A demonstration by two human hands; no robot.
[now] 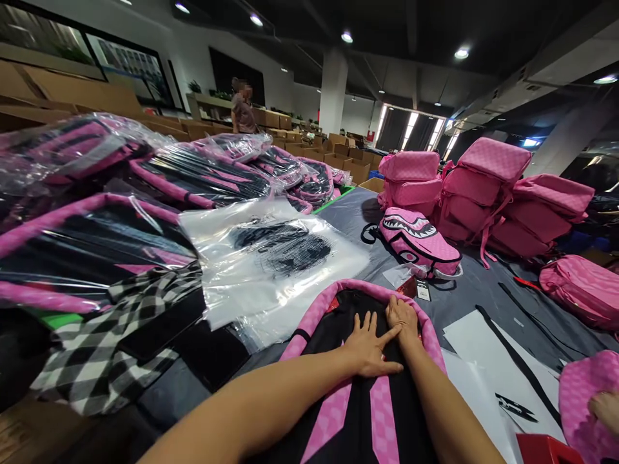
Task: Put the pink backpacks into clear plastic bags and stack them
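Note:
A black backpack with pink checkered edging [355, 412] and pink straps lies in front of me, its back panel facing up. My left hand [371, 348] rests flat on the black panel with its fingers spread. Beside it, my right hand [403, 319] has its fingers curled against the panel near the top rim; they seem to grip the bag there, though the fingertips are partly hidden. Just beyond the rim lies a small pink bag with a shark-mouth print [420, 241], near a hang tag [423, 290]. Clear plastic bags with black print [271, 258] lie to the left.
Plastic-wrapped backpacks [203, 174] are piled at left, behind a black-and-white checkered cloth [120, 348]. Pink backpacks [483, 187] stand at right. Thread snips [515, 407] lie on white sheets. Another person's hand [605, 409] touches pink fabric at right. One person [243, 109] stands among cartons behind.

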